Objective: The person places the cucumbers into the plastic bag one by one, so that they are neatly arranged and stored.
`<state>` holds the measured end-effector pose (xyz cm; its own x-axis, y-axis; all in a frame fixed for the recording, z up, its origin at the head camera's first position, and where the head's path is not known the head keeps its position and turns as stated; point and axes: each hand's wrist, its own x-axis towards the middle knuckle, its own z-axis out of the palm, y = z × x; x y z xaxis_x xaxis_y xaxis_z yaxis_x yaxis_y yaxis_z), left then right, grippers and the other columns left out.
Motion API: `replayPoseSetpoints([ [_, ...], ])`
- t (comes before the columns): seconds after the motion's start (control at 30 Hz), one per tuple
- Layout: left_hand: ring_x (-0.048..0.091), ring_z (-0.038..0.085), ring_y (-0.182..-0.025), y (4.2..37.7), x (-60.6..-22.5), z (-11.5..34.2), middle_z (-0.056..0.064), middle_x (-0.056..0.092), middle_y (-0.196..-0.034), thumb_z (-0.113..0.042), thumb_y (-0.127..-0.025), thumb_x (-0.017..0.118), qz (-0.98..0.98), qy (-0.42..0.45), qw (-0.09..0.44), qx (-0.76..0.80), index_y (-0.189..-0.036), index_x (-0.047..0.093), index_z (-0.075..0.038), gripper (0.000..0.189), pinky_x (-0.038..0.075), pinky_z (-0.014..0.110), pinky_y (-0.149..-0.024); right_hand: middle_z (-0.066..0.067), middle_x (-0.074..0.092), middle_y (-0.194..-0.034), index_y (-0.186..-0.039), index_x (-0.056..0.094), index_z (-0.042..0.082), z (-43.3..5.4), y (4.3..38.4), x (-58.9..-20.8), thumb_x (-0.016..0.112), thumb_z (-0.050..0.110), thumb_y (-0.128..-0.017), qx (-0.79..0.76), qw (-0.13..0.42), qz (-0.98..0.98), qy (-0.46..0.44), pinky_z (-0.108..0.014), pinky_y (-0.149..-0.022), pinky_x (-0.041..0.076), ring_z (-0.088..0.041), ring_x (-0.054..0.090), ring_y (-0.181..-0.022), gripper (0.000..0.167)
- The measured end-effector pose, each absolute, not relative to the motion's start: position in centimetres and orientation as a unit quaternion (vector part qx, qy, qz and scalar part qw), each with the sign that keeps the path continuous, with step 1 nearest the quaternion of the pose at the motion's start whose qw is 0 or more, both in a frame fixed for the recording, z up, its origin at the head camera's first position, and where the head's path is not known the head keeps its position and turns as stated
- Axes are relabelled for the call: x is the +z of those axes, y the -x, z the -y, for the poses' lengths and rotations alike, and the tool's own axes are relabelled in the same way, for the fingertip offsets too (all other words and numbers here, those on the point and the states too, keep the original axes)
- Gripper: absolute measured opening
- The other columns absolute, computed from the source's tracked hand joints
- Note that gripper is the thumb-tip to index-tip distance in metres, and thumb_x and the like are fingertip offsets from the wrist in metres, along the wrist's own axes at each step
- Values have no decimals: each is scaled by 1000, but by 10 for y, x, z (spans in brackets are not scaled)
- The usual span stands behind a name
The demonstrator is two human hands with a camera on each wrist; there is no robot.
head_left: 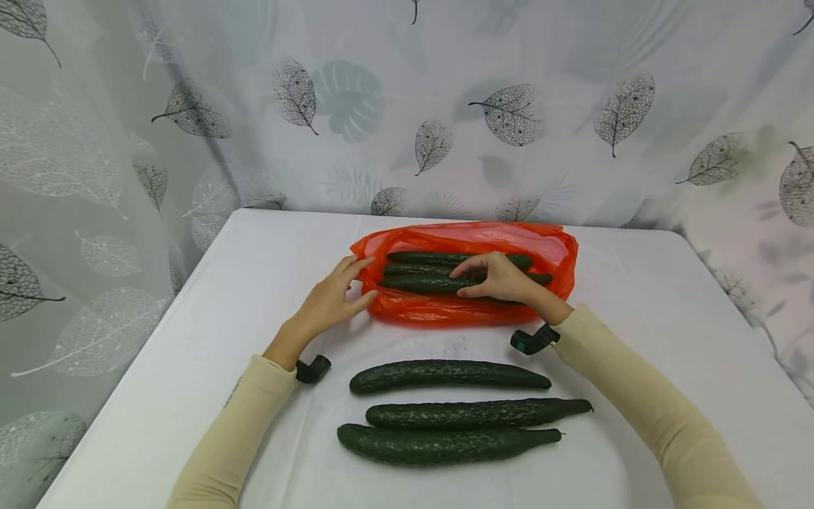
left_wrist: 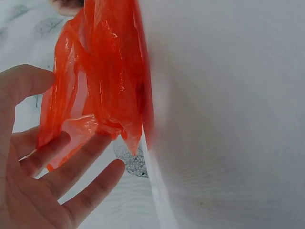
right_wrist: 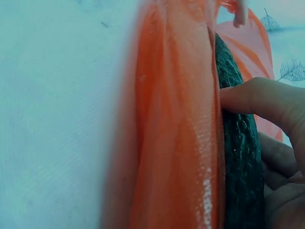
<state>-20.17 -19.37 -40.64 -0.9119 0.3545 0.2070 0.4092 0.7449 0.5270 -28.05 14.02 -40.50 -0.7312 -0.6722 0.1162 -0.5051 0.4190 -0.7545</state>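
An orange-red plastic bag (head_left: 439,314) lies with its mouth spread wide, and three dark green cucumbers show side by side inside it. My right hand (head_left: 499,278) reaches into the bag and grips the nearest cucumber (head_left: 413,284), thumb on the near side and fingers on the far side. In the right wrist view that cucumber (right_wrist: 242,157) stands between thumb and fingers, beside the bag's near wall (right_wrist: 176,124). At the bag's left end, my left hand (head_left: 327,300) has its fingers spread. The left wrist view shows its fingertips (left_wrist: 102,140) right at the crumpled plastic.
In front of the bag, three more cucumbers lie crosswise on the white-covered table (head_left: 159,396): a rear one (head_left: 445,375), a middle one (head_left: 477,413) and a front one (head_left: 439,445). A leaf-printed curtain (head_left: 445,106) hangs behind the table.
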Motion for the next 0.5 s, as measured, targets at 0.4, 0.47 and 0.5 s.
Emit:
replayPoseSetpoints([
  [0.4,62,30,-105,203,-407,194,11,44,-136,-27,-93,65,925,218,69,-303,-147,42,-10,61,55,46,-82,-4,72,-106,-105,74,10,-140,277,-413,80,7,-80,-383,57,-832,398,-42,-91,52,-22,64,-105,25],
  [0.47,61,29,-106,203,-407,194,11,44,-136,-27,-93,65,925,218,70,-304,-147,42,-10,61,55,45,-83,-6,72,-106,-102,74,8,-141,277,-414,80,5,-80,-385,53,-830,401,-44,-90,52,-23,64,-104,23],
  [0.5,61,28,-107,203,-407,194,11,44,-137,-27,-93,65,924,218,70,-305,-147,42,-10,61,55,45,-84,-7,72,-106,-101,74,8,-141,276,-414,79,4,-80,-385,52,-829,402,-44,-90,53,-24,64,-103,22],
])
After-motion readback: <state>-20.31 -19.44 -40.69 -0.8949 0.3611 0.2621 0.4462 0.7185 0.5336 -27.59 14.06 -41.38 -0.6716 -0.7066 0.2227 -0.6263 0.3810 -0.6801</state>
